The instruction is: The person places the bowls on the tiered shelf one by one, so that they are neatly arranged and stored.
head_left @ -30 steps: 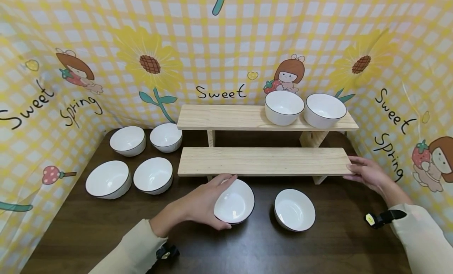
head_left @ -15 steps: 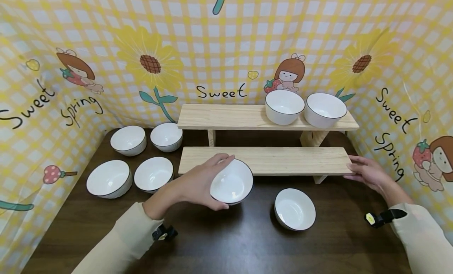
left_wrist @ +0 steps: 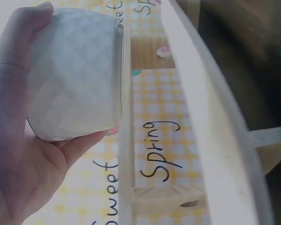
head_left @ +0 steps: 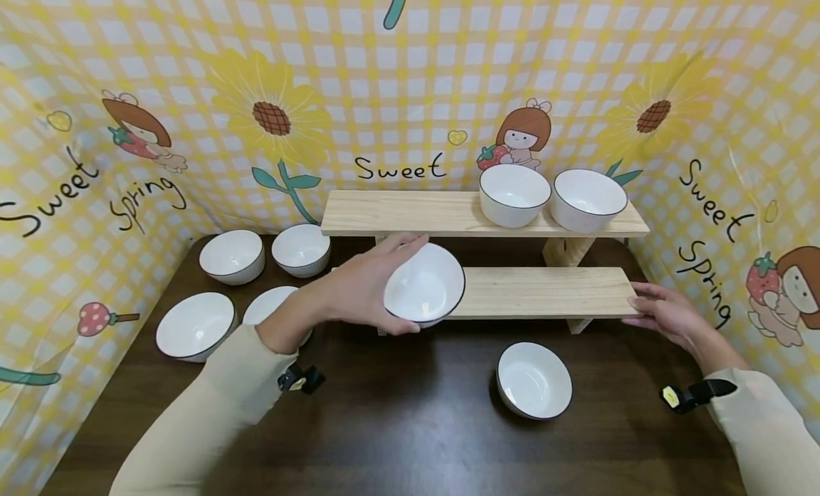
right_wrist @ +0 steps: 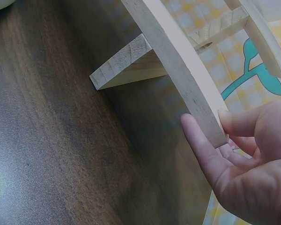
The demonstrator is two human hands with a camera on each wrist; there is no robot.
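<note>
Left hand point(head_left: 359, 286) up off the table, arm stretched forward and a bit rightward, cream sleeve bunched at the wrist. Had a white bowl point(head_left: 425, 284) cupped from its left side: thumb under the near rim, fingers wrapped over the far side, so a proper grasp, not just a touch. Bowl tilted, opening facing toward the camera, held in the air in front of the left part of the lower shelf point(head_left: 544, 292) and just below the front edge of the upper shelf point(head_left: 416, 213). From the left wrist view, same story: palm point(left_wrist: 23, 159) and thumb curled round the bowl's quilted outer wall point(left_wrist: 70, 79), shelf boards right beside the rim.

Right hand point(head_left: 666, 312) parked at the right end of the lower shelf, forearm coming in from the lower right. Fingers mostly straight, laid along the board's end; in the right wrist view one fingertip point(right_wrist: 189, 123) sat against the underside corner and another point(right_wrist: 225, 117) on the end face. More a steadying touch than a clench.

Two more white bowls point(head_left: 514, 193) on the upper shelf at the right, side by side. One bowl point(head_left: 534, 379) on the dark wooden table point(head_left: 410, 425) in front of the shelf, four others point(head_left: 195, 325) grouped at the left, one partly hidden behind the left forearm.
</note>
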